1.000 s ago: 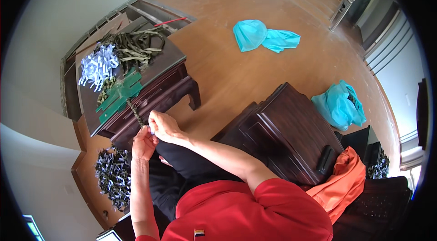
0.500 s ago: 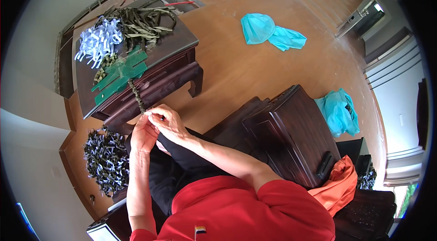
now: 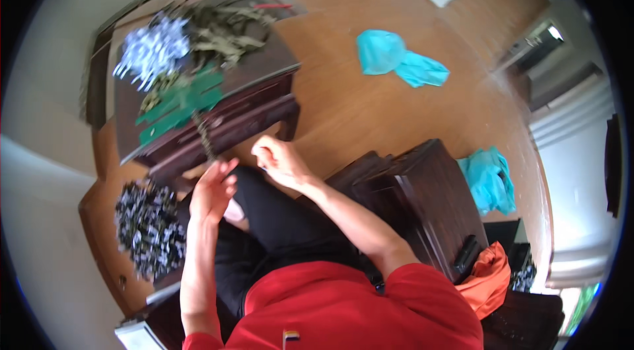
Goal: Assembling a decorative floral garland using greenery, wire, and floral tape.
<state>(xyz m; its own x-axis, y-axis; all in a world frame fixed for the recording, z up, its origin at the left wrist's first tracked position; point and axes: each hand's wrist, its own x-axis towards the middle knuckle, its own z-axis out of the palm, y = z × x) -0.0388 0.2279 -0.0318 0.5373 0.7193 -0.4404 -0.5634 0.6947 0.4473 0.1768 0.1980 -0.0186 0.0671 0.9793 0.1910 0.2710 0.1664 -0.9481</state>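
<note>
My left hand pinches the lower end of a thin green stem that rises toward the front edge of a dark wooden low table. My right hand hovers a short way to the right of it with its fingers curled closed; nothing shows in them. On the table lie flat green leaf pieces, a bunch of white-blue flowers and a heap of dull olive leaves. My lap in black trousers is below both hands.
A dark speckled pile lies on the floor at my left. A dark wooden chest stands at my right, with an orange cloth behind it. Two teal cloths lie on the wooden floor.
My right hand has drawn away from the left hand to the right. The left hand still holds the stem. The view has tipped closer to the table.
</note>
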